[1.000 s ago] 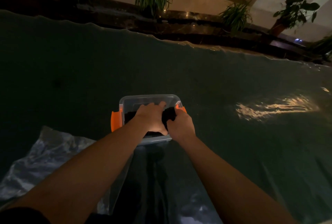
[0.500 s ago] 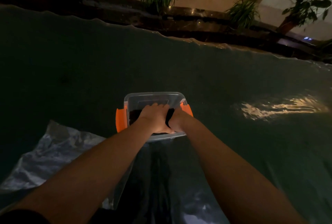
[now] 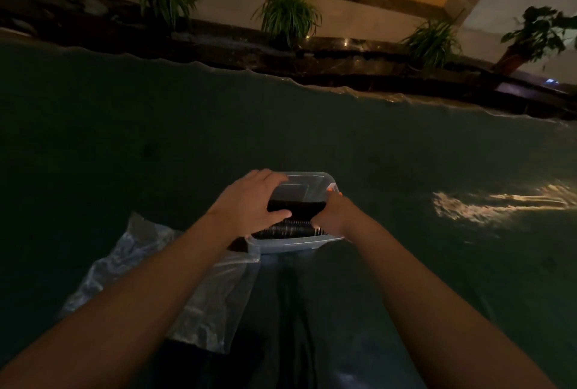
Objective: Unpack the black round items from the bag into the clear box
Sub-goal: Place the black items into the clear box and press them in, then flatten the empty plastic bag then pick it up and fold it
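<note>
The clear box (image 3: pixel 296 243) with an orange latch (image 3: pixel 333 190) stands on the dark table in front of me. Inside it lies a row of ribbed black round items (image 3: pixel 293 228), packed side by side. My left hand (image 3: pixel 249 201) wraps the box's left side, fingers over the far rim and thumb across the black items, hiding the left latch. At the box's right near corner, my right hand (image 3: pixel 335 217) has its fingers curled in against the right end of the row. The crumpled clear bag (image 3: pixel 199 310) lies flat under my left forearm.
The dark green table cover (image 3: pixel 156 126) stretches wide to the left, right and far side. A bright glare patch (image 3: pixel 487 201) marks it at the right. Several potted plants (image 3: pixel 287 14) line a dark ledge beyond the table's far edge.
My left hand slid from the middle of the box to its left side, uncovering the row of black items. My right hand moved from the middle to the row's right end.
</note>
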Demonstrator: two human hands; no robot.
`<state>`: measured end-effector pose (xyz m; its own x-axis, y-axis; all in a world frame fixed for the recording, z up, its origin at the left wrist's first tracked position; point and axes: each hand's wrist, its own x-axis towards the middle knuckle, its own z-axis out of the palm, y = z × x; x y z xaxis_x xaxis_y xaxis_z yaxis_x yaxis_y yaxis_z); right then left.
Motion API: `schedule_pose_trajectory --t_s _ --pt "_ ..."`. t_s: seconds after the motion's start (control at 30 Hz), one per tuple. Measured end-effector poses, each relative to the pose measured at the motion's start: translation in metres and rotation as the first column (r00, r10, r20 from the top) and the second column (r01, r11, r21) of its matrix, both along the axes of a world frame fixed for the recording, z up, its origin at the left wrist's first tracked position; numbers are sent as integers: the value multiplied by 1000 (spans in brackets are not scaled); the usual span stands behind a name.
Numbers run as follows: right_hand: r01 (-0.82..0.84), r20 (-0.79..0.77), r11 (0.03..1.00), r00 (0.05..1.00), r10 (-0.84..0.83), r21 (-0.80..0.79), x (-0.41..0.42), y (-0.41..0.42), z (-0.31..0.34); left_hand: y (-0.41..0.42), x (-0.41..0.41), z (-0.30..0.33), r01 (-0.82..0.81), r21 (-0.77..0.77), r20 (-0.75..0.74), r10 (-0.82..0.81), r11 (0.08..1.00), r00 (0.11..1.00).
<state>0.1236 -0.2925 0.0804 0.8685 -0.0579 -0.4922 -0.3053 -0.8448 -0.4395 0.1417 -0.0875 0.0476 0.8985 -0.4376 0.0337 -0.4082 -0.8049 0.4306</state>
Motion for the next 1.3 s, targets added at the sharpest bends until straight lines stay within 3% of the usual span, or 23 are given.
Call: schedule_pose_trajectory --t_s 0.13,0.37,0.53,0.6,0.7,0.83,1.03,1.17,1.3 --pt "-31 190 998 982 20 58 -22 15 14 49 -21 18 -84 5 10 84 996 996" --pt "-286 456 956 844 281 -62 -58 81 8 128 -65 14 -265 91 -26 268 960 963" --pt "-419 534 904 748 395 -82 -92 136 -14 183 -93 -22 -219 219 -65 238 951 969" --pt "-463 517 881 733 442 -97 -103 156 -29 198 -99 -40 -142 318 -116 187 937 976" --pt "-473 396 878 794 461 -76 -114 180 -61 210 -108 -68 3 442 -228 110 897 967" --pt "-446 272 892 852 447 -69 -122 200 -109 211 -116 -97 86 492 -194 14 866 981" --pt "-465 178 850 841 511 -247 -120 212 -164 200 -118 -129 30 515 -181 74 857 981" --pt "-413 206 860 852 481 -301 -116 207 -185 204 -120 -149 -28 489 -202 144 872 969" --pt "-387 256 854 837 483 -348 -117 197 -199 212 -123 -166 -73 452 -129 147 889 981"
